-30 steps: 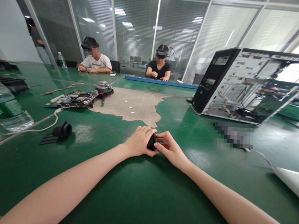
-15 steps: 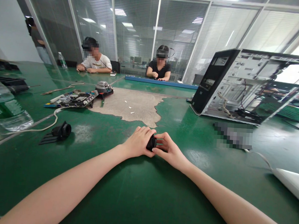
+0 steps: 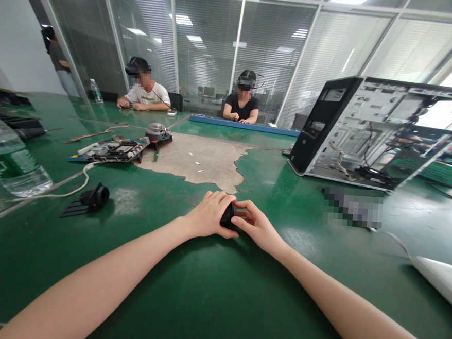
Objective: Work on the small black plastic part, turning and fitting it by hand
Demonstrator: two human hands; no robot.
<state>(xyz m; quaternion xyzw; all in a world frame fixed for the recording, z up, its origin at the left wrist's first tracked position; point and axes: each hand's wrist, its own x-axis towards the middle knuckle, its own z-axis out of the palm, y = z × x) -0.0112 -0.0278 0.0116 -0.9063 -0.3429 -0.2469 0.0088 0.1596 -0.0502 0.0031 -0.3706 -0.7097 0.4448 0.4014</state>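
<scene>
Between my two hands, just above or on the green table, is a small round black part (image 3: 227, 216) whose exact kind I cannot make out. My left hand (image 3: 209, 215) wraps over it from the left, its fingers covering much of the part. From the right, my right hand (image 3: 256, 224) pinches the part's edge with thumb and fingertips. Away to the left lies a black plastic piece (image 3: 92, 197) with a round collar and flat slats, touched by neither hand.
A circuit board (image 3: 113, 148) and a cooling fan (image 3: 158, 132) lie at the back left. An open computer case (image 3: 330, 120) stands at the right. At left stands a water bottle (image 3: 13, 165); a white power bank-like box (image 3: 441, 277) lies right. Two people sit across.
My right thumb has shifted slightly up on the black part, and my left thumb has slid a little to the right beneath it. Both hands stay in the same spot.
</scene>
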